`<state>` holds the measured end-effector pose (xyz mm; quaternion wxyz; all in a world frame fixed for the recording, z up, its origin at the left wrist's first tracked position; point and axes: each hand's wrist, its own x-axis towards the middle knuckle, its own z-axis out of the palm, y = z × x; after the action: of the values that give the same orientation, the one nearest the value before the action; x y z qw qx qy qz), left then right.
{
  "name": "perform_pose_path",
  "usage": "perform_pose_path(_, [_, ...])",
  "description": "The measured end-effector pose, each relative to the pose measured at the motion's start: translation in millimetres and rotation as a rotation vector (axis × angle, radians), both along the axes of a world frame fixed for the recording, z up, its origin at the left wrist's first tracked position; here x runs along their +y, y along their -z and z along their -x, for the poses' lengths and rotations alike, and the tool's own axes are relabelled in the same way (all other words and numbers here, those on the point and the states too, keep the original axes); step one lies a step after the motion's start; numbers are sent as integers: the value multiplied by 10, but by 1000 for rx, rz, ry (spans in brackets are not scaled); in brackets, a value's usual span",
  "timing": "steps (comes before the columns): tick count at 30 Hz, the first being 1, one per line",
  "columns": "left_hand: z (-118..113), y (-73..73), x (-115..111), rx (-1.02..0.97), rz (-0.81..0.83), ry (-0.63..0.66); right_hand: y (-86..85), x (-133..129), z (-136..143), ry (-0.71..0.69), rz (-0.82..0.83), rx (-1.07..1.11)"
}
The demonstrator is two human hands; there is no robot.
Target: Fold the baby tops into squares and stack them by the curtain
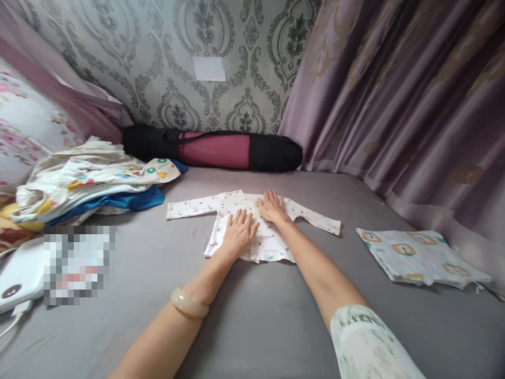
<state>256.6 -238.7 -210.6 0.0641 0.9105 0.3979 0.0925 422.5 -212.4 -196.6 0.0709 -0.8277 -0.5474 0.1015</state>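
A small white printed shirt (270, 243) lies spread on the grey sheet, its sleeves stretched out to both sides. My left hand (240, 233) rests flat on the lower left part of its front, fingers spread. Higher up, near the collar and right shoulder, my right hand (272, 207) lies on the cloth with its fingers apart. Neither hand grips the fabric. A pale bangle (189, 303) circles my left wrist.
Rumpled clothes (94, 176) are piled at the left, near a white device (23, 273) with a cable and a blurred item (79, 266). A folded printed cloth (422, 255) lies right. A black and maroon long bag (215, 150) lies along the wall.
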Motion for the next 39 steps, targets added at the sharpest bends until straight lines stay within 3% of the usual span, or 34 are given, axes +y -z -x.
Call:
perform_pose_path(4, [30, 65, 53, 7, -35, -151, 63, 76, 192, -126, -48, 0])
perform_pose_path(10, [42, 103, 57, 20, 38, -172, 202, 158, 223, -103, -44, -23])
perform_pose_path(14, [37, 17, 55, -1, 42, -194, 152, 174, 199, -117, -9, -10])
perform_pose_path(17, [49, -6, 72, -38, -4, -213, 70, 212, 267, -195, -82, -44])
perform_pose_path(22, [71, 134, 111, -37, 19, -216, 18, 392, 429, -406, -73, -46])
perform_pose_path(26, [68, 210, 122, -47, 52, -236, 110, 508, 447, -371, -34, -38])
perform_pose_path(31, [58, 113, 99, -12, 109, -261, 180, 533, 440, -356, -67, -3])
perform_pose_path(36, [83, -14, 89, 8, 162, -259, -8, 455, 313, -256, -222, 185])
perform_pose_path(39, [96, -72, 111, -21, 193, -277, -104, 165, 115, -158, -259, 204])
